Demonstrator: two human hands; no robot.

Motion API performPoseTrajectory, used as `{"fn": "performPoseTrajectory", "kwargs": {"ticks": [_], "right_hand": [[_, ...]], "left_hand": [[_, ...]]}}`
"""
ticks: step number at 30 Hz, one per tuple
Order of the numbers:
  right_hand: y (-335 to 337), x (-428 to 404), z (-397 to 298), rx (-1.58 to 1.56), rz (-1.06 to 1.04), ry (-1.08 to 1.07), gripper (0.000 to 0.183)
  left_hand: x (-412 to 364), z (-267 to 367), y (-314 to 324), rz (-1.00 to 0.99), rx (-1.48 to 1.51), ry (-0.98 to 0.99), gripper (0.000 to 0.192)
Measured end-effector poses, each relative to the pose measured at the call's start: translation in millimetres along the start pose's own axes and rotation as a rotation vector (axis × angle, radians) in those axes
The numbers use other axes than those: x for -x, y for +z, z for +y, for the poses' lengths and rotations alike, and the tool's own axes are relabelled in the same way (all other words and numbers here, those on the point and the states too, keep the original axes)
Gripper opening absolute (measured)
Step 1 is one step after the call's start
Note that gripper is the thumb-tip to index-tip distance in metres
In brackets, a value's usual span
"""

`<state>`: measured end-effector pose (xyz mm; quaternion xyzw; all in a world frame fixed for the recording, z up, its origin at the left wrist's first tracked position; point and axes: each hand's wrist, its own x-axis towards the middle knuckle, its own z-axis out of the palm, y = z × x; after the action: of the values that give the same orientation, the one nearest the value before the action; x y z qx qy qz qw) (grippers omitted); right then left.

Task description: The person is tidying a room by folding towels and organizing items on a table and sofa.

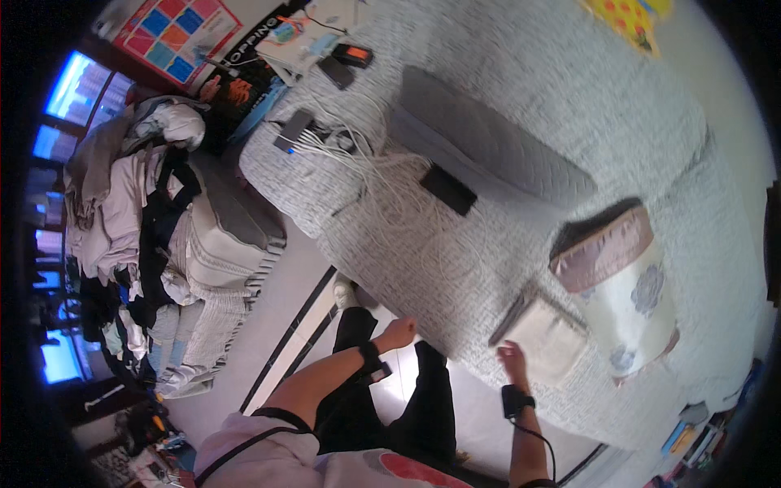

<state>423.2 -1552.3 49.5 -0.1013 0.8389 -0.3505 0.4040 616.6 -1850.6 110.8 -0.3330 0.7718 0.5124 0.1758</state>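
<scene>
My left hand [399, 333] hangs above my lap near the sofa's front edge, its fingers curled, with nothing seen in it. At the near edge of a folded cream cloth [543, 338], my right hand [511, 357] has its fingers partly bent; whether it touches the cloth cannot be told. The cloth lies flat on the grey sofa cover [390, 262]. To its right a floral cushion [634, 305] and a shiny pinkish folded cloth [604, 250] rest together. Both my wrists bear black strapped devices.
White cables [390, 177] spread over the sofa, joining a dark hub [295, 131], beside a black flat device [448, 189]. A long grey cushion [488, 137] lies behind. At left, a big heap of clothes [122, 207] covers another seat. A small white table [293, 52] stands at the sofa's far end.
</scene>
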Motion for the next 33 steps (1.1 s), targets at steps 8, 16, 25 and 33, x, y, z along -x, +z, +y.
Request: {"fn": "performPoseTrajectory", "kwargs": {"ticks": [8,16,25,33], "right_hand": [[183,-2,-166,-0.542,-0.367,0.14,0.03],[349,-63,-330,0.429,-0.627,-0.655,0.02],[431,-141,-493,-0.785,-0.661,0.431,0.017],[503,-226,-561,-0.426,-0.419,0.042,0.022]], "left_hand": [[85,-127,-184,0.118,0.111,-0.068,0.024],[206,-296,-330,0.551,0.534,-0.309,0.012],[302,-291,-356,0.523,1.113,-0.483,0.021],[332,-286,-391,0.703,1.319,-0.695,0.021]]}}
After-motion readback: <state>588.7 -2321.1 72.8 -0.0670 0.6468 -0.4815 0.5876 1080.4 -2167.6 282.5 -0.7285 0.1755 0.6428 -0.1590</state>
